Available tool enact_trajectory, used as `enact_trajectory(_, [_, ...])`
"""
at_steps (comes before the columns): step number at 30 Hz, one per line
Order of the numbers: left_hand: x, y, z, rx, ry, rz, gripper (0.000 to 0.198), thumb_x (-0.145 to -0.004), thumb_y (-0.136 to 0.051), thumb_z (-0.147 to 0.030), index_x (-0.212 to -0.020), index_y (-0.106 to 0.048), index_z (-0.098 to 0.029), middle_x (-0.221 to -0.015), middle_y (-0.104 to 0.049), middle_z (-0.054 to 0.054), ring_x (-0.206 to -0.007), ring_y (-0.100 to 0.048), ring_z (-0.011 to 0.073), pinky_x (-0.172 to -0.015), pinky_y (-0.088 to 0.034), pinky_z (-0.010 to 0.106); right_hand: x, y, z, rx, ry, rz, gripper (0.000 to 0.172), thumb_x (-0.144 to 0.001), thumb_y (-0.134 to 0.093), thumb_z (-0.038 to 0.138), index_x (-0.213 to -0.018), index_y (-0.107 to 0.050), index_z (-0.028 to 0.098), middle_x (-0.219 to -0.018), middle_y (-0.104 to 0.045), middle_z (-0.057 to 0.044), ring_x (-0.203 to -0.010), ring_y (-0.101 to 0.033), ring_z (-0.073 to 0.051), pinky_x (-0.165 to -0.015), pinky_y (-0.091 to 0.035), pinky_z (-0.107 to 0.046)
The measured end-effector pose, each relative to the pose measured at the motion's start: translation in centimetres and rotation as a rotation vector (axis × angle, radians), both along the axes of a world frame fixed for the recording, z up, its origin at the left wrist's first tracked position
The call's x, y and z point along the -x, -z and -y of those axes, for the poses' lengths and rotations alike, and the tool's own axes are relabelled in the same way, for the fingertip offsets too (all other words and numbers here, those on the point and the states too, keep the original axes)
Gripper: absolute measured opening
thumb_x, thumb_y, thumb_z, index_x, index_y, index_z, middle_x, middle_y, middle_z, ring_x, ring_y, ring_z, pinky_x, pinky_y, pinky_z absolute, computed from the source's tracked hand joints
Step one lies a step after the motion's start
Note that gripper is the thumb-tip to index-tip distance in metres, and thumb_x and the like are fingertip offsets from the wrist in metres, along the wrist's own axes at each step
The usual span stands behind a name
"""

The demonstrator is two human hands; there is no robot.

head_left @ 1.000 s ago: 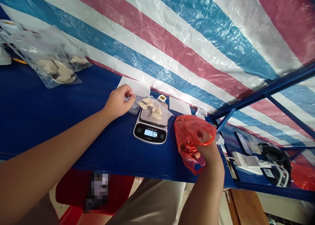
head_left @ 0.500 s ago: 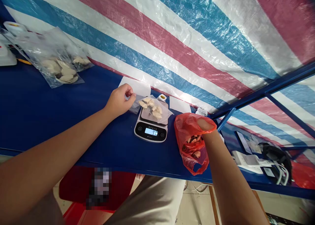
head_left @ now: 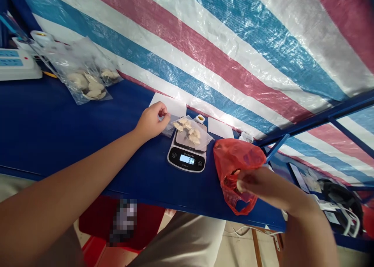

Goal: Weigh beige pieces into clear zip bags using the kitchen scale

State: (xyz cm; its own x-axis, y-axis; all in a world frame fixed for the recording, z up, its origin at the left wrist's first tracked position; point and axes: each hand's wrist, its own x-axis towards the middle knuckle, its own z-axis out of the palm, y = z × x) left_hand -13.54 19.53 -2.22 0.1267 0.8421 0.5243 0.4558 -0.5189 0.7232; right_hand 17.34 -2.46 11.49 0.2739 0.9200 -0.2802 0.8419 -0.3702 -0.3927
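Note:
My left hand is curled closed over a sheet of white paper and some clear plastic bags, just left of a digital scale. Nothing shows in its fingers. On the scale's plate lies a clear plastic bag with several pale, dried-looking slices; the lit display seems to read 9.1. At the right, my right hand is at the mouth of a red plastic bag, its fingers pinching a pale slice. The bag's other contents are mostly hidden by the hand.
Clear bags with larger pale pieces lie on the blue table at the left, near a power strip. A white tape roll stands behind the scale. A blue metal frame and striped sheeting bound the back.
My right hand has come up out of the red bag to its near opening, now with a pale slice in its fingers. My left hand stays beside the scale. The view has shifted slightly left.

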Motion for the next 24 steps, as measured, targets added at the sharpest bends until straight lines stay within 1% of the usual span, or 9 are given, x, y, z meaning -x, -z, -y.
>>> enact_trajectory(2, [0.0, -0.1, 0.0, -0.002, 0.008, -0.001, 0.015, -0.083, -0.061, -0.030, -0.081, -0.047, -0.024, -0.077, -0.057, 0.000, -0.067, -0.050, 0.0154, -0.070, -0.046, 0.032, 1.0, -0.3, 2.1, 0.183, -0.180, -0.169, 0.016, -0.085, -0.073, 0.037, -0.084, -0.078, 0.023, -0.080, -0.076, -0.002, -0.074, -0.071, -0.021, -0.064, -0.055, -0.029])
enact_trajectory(3, [0.0, -0.1, 0.0, -0.006, 0.010, 0.001, 0.015, -0.083, -0.061, -0.030, -0.081, -0.047, -0.024, -0.077, -0.057, 0.000, -0.067, -0.050, 0.0151, -0.070, -0.046, 0.032, 1.7, -0.5, 2.6, 0.187, -0.221, -0.210, 0.020, -0.090, -0.070, 0.042, -0.093, -0.079, 0.024, -0.088, -0.078, -0.003, -0.080, -0.073, -0.022, -0.069, -0.057, -0.030])
enact_trajectory(5, [0.0, 0.0, 0.0, -0.017, 0.009, 0.009, 0.015, -0.083, -0.061, -0.029, -0.081, -0.048, -0.023, -0.077, -0.057, 0.000, -0.066, -0.049, 0.0146, -0.069, -0.045, 0.032, 3.1, -0.6, 2.2, 0.024, -0.200, -0.193, 0.027, -0.094, -0.067, 0.049, -0.101, -0.077, 0.025, -0.094, -0.079, -0.004, -0.083, -0.073, -0.022, -0.071, -0.057, -0.031])
enact_trajectory(8, [0.1, 0.2, -0.1, -0.035, 0.005, 0.020, 0.014, -0.083, -0.061, -0.029, -0.081, -0.048, -0.023, -0.076, -0.056, -0.001, -0.065, -0.048, 0.0140, -0.069, -0.044, 0.032, 5.1, -0.2, -1.1, -0.278, -0.094, -0.216, 0.031, -0.091, -0.073, 0.053, -0.098, -0.075, 0.023, -0.091, -0.078, -0.004, -0.081, -0.072, -0.022, -0.073, -0.056, -0.032])
enact_trajectory(10, [0.1, 0.3, -0.2, -0.041, 0.006, 0.021, 0.014, -0.084, -0.061, -0.029, -0.081, -0.049, -0.023, -0.075, -0.056, -0.001, -0.065, -0.048, 0.0141, -0.068, -0.044, 0.031, 6.0, 0.5, -4.2, -0.441, -0.023, -0.344, 0.033, -0.085, -0.079, 0.052, -0.097, -0.073, 0.022, -0.092, -0.078, -0.005, -0.085, -0.073, -0.022, -0.077, -0.056, -0.034])
enact_trajectory(12, [0.1, 0.4, -0.2, -0.043, 0.012, 0.021, 0.013, -0.085, -0.060, -0.029, -0.082, -0.049, -0.023, -0.076, -0.055, -0.001, -0.067, -0.050, 0.0143, -0.067, -0.044, 0.031, 6.7, 1.4, -7.3, -0.533, 0.012, -0.477, 0.036, -0.079, -0.084, 0.049, -0.097, -0.070, 0.022, -0.092, -0.077, -0.006, -0.086, -0.073, -0.023, -0.075, -0.055, -0.034])
enact_trajectory(15, [0.1, 0.5, -0.2, -0.053, 0.025, 0.019, 0.011, -0.086, -0.059, -0.028, -0.082, -0.049, -0.023, -0.076, -0.055, -0.001, -0.067, -0.050, 0.0143, -0.066, -0.042, 0.030, 7.4, 3.0, -11.1, -0.558, -0.028, -0.547, 0.034, -0.075, -0.086, 0.044, -0.093, -0.067, 0.022, -0.089, -0.076, -0.005, -0.081, -0.071, -0.022, -0.072, -0.052, -0.033])
enact_trajectory(18, [0.0, 0.5, -0.2, -0.065, 0.033, 0.021, 0.010, -0.087, -0.058, -0.027, -0.082, -0.050, -0.023, -0.075, -0.055, -0.001, -0.066, -0.048, 0.0138, -0.066, -0.042, 0.030, 7.8, 4.5, -13.3, -0.529, -0.039, -0.459, 0.030, -0.073, -0.085, 0.040, -0.090, -0.068, 0.022, -0.086, -0.077, -0.004, -0.076, -0.068, -0.020, -0.072, -0.048, -0.034])
enact_trajectory(24, [0.1, 0.5, -0.1, -0.079, 0.048, 0.020, 0.011, -0.087, -0.058, -0.026, -0.082, -0.048, -0.023, -0.076, -0.055, -0.001, -0.068, -0.049, 0.0141, -0.066, -0.041, 0.031, 8.0, 6.1, -13.3, -0.522, -0.124, -0.247, 0.015, -0.080, -0.075, 0.038, -0.081, -0.076, 0.023, -0.085, -0.078, -0.002, -0.077, -0.064, -0.020, -0.077, -0.046, -0.035])
